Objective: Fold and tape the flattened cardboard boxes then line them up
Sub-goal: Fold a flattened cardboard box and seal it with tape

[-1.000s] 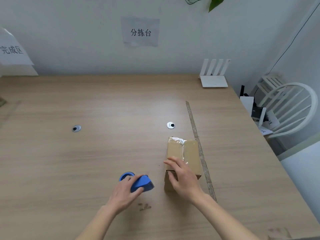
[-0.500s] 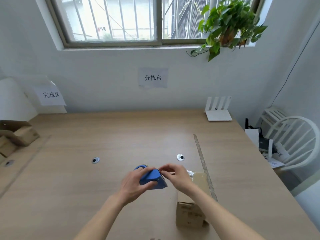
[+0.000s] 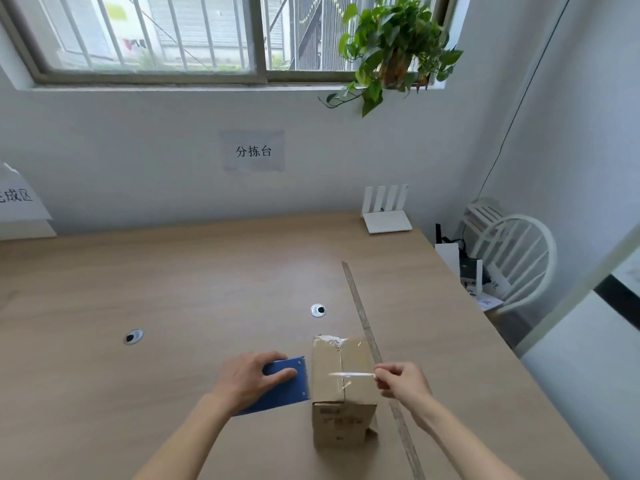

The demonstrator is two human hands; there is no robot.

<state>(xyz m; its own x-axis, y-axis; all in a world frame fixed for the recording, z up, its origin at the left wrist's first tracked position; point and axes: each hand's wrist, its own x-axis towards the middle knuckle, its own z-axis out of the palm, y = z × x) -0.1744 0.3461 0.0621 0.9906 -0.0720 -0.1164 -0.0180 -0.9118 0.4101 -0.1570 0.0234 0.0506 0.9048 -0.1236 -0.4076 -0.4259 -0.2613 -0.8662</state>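
"分拣台" on the wall paper sign (image 3: 254,151); "成区" on the left sign (image 3: 16,195).

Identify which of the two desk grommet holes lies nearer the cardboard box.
The right grommet, just beyond the cardboard box; the left grommet sits far off.

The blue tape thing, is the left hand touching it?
Touching. The head view shows the left hand resting on top of the blue tape dispenser, its fingers curled over it, beside the cardboard box.
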